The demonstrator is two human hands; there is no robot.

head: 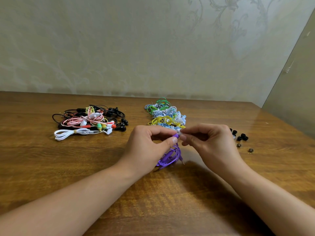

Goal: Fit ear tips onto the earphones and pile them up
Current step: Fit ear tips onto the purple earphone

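Two bare forearms enter from the near edge and meet over a wooden table [51, 159]. The left hand [148, 147] has its fingers curled, thumb and forefinger pinching a purple earbud [175, 135] at the fingertips. The right hand [206, 142] is likewise curled, thumb and forefinger pinching a small pale ear tip [180, 133] that touches the end of the earbud. Whether the tip is seated on the earbud cannot be told.

Below and between the two hands hangs the bundled purple cable [170, 157], its lower loops at the table surface and its metal plug [182, 161] pointing toward the right wrist.

Just to the right of the right hand, on the table, lies a group of loose black tips [239, 135]; two more, greyish, lie a little nearer the person, apart from the group.

Just beyond the hands, touching distance behind the fingertips, lies a pile of coiled earphones [164, 114] in yellow, light blue, white and green, running away from the hands toward the wall.

Well to the left of the left hand and somewhat beyond it lies a second pile [90, 120] of pink, black, red and green sets, with a white coiled set [73, 133] at its near edge.

Beyond the table stands a patterned wall [153, 45].
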